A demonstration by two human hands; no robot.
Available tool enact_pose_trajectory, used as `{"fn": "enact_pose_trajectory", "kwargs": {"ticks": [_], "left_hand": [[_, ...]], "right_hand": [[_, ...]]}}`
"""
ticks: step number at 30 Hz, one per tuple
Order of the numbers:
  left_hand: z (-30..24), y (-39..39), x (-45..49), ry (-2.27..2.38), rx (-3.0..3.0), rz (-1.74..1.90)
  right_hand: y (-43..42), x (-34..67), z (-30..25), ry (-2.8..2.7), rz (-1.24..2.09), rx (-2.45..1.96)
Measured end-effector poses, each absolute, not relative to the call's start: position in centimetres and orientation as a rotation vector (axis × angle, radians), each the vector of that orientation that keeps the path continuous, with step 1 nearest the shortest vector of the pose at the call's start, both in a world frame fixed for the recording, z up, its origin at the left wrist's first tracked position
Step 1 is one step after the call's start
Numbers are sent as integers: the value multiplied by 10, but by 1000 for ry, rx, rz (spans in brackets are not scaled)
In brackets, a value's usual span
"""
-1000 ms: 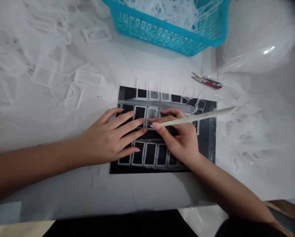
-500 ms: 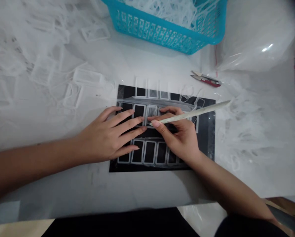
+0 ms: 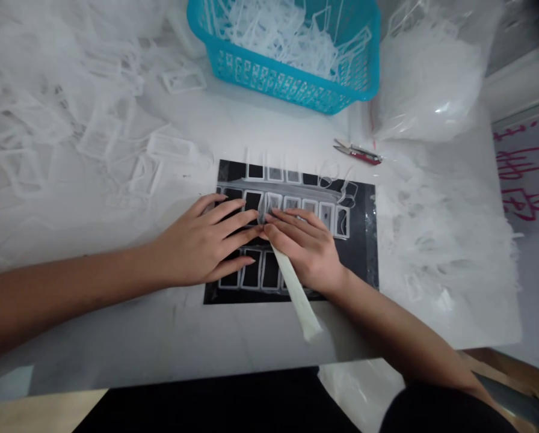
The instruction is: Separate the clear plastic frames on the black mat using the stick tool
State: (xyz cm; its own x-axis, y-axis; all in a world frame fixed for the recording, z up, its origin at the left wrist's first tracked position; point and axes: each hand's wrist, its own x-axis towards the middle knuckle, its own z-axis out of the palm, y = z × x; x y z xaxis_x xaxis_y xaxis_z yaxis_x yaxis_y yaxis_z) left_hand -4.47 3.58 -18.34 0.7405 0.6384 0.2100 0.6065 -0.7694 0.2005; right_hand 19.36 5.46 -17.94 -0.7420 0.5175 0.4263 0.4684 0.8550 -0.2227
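My left hand (image 3: pixel 206 240) lies with fingers spread over the left part of a black sheet (image 3: pixel 364 258), on which rows of translucent rectangular plastic frames (image 3: pixel 327 216) are laid. Its fingertips rest across the middle row. My right hand (image 3: pixel 308 249) is closed on a pale, slender tapered stick (image 3: pixel 296 291), whose wide end points down toward the table's front edge. The stick's narrow end is hidden by the fingers. Both hands' fingertips meet near the middle row, and the right fingers press on a frame there.
A blue basket (image 3: pixel 278 87) of white plastic frames stands at the back. Red-handled thread snips (image 3: pixel 358 151) lie near the sheet's top right. Loose frames (image 3: pixel 100 135) cover the left; a pile of clear pieces (image 3: pixel 450 222) and a filled plastic bag (image 3: pixel 432 90) are at the right.
The stick in my right hand has swung from pointing up and right to pointing down. My right fingers have flattened over the middle row. My left hand stays almost in place; the view has shifted slightly.
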Motion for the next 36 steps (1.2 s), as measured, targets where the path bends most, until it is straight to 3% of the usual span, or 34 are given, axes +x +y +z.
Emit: {"fn": "enact_pose_trajectory", "kwargs": {"ticks": [8, 13, 21, 26, 33, 36], "left_hand": [[-186, 34, -43, 1047, 2834, 434], [-188, 32, -44, 1055, 2831, 454], [-190, 32, -49, 1036, 2838, 476], [-189, 33, -51, 1003, 2769, 578], [-170, 60, -54, 1123, 2662, 702], [-164, 77, -53, 1137, 2739, 791]], "right_hand": [[68, 196, -180, -2402, 123, -884], [99, 221, -169, -2066, -66, -1287], [127, 362, -137, -1349, -347, -1687], [108, 428, -155, -1485, -403, -1920], [101, 338, -133, -1796, -53, -1840], [106, 276, -117, -1896, 311, -1635]]}}
